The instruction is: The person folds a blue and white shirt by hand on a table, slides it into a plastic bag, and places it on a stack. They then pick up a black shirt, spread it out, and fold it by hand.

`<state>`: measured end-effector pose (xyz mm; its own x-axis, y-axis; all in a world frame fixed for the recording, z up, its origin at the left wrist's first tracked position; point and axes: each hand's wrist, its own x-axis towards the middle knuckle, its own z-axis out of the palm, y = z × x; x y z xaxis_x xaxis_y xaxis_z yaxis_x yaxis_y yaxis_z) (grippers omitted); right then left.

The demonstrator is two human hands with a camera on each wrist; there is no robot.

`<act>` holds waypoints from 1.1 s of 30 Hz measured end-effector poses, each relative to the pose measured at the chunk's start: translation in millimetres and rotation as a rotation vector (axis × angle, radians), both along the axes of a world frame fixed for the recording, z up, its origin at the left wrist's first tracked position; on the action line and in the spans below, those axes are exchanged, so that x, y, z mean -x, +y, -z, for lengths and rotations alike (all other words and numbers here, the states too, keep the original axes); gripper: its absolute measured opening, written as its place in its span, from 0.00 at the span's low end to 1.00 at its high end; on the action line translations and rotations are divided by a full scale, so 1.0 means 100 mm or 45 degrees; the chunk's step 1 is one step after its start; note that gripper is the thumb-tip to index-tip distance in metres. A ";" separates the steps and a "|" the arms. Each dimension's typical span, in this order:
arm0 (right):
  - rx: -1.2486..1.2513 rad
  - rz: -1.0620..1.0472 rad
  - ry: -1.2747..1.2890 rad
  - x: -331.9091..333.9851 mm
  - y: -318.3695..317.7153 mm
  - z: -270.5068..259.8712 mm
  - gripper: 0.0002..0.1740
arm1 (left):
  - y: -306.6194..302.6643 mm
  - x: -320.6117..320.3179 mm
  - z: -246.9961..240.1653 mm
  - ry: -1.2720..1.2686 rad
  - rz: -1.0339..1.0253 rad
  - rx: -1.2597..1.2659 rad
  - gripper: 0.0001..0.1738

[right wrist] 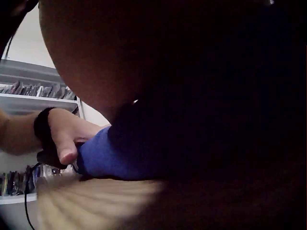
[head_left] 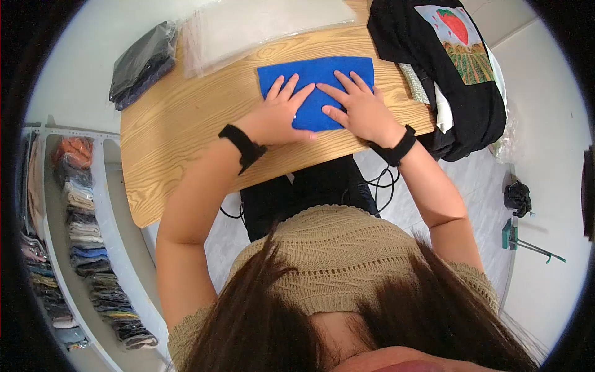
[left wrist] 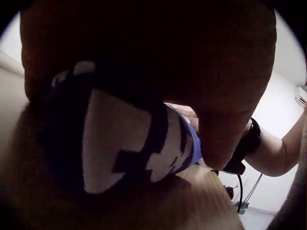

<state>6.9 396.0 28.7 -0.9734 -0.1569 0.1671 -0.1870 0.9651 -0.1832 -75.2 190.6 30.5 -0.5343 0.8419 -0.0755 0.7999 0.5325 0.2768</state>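
Observation:
A blue folded cloth, apparently a garment, lies flat on the wooden table near its front edge. My left hand rests on its left part with fingers spread and the thumb out by the near edge. On the right part, my right hand presses down, also with fingers spread. The index fingertips of both hands nearly meet mid-cloth. In the left wrist view, the end of the folded cloth shows white print on blue. Seen from the right wrist, the cloth forms a thick, rounded fold, much of it in shadow.
Clear plastic bags lie along the table's back. Dark bagged garments are stacked at the back left corner. A black garment with a strawberry picture drapes over the right end. Shelves of bagged clothes stand at left.

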 end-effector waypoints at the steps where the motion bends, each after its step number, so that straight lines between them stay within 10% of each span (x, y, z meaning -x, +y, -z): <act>1: 0.008 -0.024 0.008 -0.08 -0.02 -0.01 0.27 | -0.05 -0.08 0.01 0.055 0.071 -0.058 0.55; 10: 0.419 -0.452 -0.154 -0.83 0.19 -0.10 0.39 | -0.53 -1.10 -0.15 0.085 -0.066 -0.059 0.55; 18: 0.335 -0.291 0.427 -0.72 0.31 0.28 0.30 | -0.88 -1.02 0.07 0.052 -0.142 -0.506 0.40; 20: 0.513 -0.255 0.327 -0.61 0.31 0.29 0.28 | -0.94 -0.91 0.06 0.090 -0.140 -0.563 0.34; 22: 0.598 -0.222 0.309 -0.52 0.21 0.10 0.23 | -0.94 -0.79 -0.04 -0.397 -0.662 -0.859 0.29; 25: 1.458 0.006 0.194 -0.30 0.05 -0.23 0.20 | -0.80 -0.52 -0.45 -0.691 -0.722 -1.334 0.21; 30: 1.781 0.122 -0.212 0.10 0.14 -0.20 0.28 | -0.79 -0.20 -0.56 -1.055 -0.925 -1.117 0.24; 33: 1.263 0.236 -0.476 0.14 0.28 0.04 0.42 | -0.85 -0.13 -0.18 -0.211 -0.837 -0.547 0.31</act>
